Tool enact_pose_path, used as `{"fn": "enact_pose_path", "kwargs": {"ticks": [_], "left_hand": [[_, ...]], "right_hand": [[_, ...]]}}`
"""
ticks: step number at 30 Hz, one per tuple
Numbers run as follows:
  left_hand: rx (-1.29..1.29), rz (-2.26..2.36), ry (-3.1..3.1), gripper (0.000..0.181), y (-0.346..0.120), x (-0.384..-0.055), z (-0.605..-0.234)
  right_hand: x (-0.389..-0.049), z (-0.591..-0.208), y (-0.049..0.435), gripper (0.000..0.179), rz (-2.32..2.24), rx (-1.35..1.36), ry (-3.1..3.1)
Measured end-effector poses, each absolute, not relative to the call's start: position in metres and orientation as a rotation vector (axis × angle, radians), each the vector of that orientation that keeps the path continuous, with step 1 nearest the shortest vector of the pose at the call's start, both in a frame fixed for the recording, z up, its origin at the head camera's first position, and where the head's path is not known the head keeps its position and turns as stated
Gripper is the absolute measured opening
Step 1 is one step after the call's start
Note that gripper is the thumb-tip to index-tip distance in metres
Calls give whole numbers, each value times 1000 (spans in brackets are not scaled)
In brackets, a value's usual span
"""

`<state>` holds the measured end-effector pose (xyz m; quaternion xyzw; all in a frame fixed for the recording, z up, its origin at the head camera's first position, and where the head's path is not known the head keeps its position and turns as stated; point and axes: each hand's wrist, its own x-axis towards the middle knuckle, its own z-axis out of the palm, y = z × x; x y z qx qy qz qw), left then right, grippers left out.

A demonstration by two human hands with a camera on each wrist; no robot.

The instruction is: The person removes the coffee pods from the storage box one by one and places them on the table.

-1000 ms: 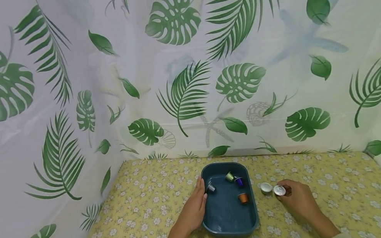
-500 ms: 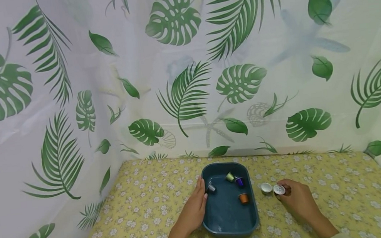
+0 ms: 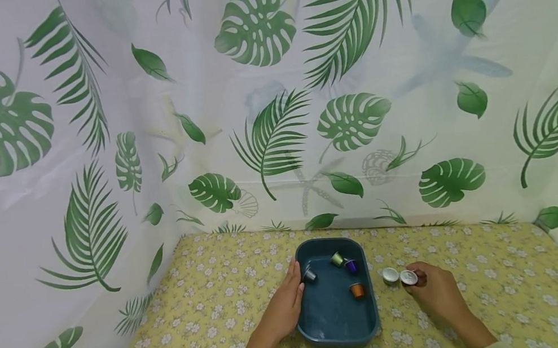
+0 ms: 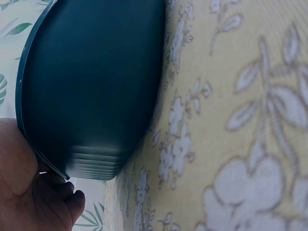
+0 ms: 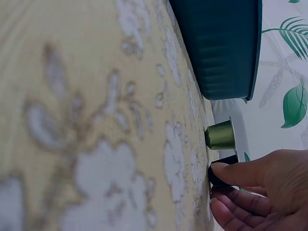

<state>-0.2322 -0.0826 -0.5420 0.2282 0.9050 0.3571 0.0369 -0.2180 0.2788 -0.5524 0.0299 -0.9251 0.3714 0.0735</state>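
Note:
My right hand (image 3: 436,288) pinches a dark coffee capsule (image 5: 224,168) between thumb and fingers, silver lid up, at the table surface. Beside it stands a green capsule (image 5: 221,135), lid up, right of the blue tray (image 3: 338,326). My left hand (image 3: 279,304) rests against the tray's left side with its fingers fairly straight; in the left wrist view it touches the rim. Inside the tray lie a silver-grey capsule (image 3: 310,274) at the left, a light green capsule (image 3: 336,258) and a purple capsule (image 3: 350,266) near the back, and an orange capsule (image 3: 356,290) at the right.
A yellow floral cloth (image 3: 211,306) covers the table. Leaf-printed white sheeting (image 3: 275,140) rises behind the table and along its left side. More cloth extends to the right of my right hand.

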Motion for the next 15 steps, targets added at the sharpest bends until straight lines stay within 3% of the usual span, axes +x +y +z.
{"fn": "enact_pose_path", "kwargs": {"ticks": [15], "left_hand": [[712,1106,2774,56,-83,-232,-540]], "right_hand": [[-209,-543,291,50,1148,5,-2875]]}}
